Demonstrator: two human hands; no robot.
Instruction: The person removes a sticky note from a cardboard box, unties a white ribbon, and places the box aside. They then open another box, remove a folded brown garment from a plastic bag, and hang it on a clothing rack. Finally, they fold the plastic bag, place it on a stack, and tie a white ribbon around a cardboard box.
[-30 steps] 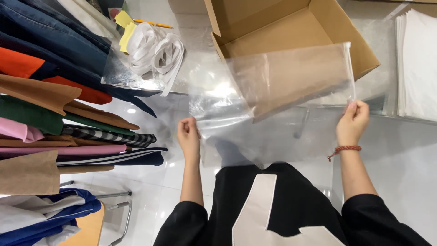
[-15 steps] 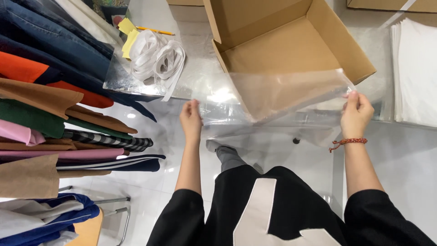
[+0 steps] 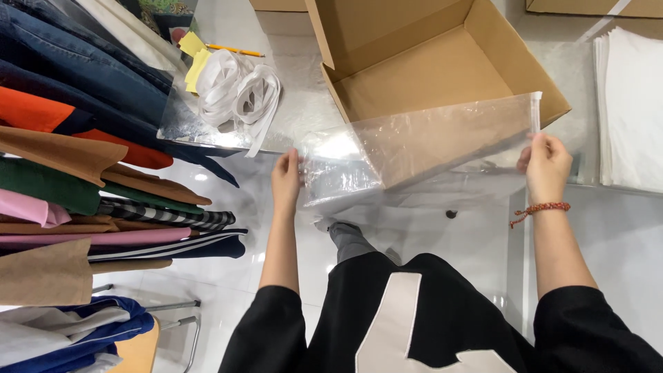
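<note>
I hold a clear plastic bag (image 3: 421, 148) stretched flat between both hands, over the edge of a glass table. My left hand (image 3: 286, 181) pinches its left end. My right hand (image 3: 547, 166) grips the right end, just below the bag's white sealing strip; a red cord bracelet sits on that wrist. An open, empty cardboard box (image 3: 428, 62) stands on the table right behind the bag and shows through it.
White ribbon coils (image 3: 238, 90), yellow notes and a pencil (image 3: 235, 50) lie on the glass table (image 3: 290, 69). A stack of white sheets (image 3: 632, 110) is at right. Folded clothes (image 3: 76, 159) are piled at left, a chair (image 3: 148, 338) below them.
Both hands have risen slightly and pulled the bag tauter and flatter, closer to the box front. My view has shifted a little toward the table.
</note>
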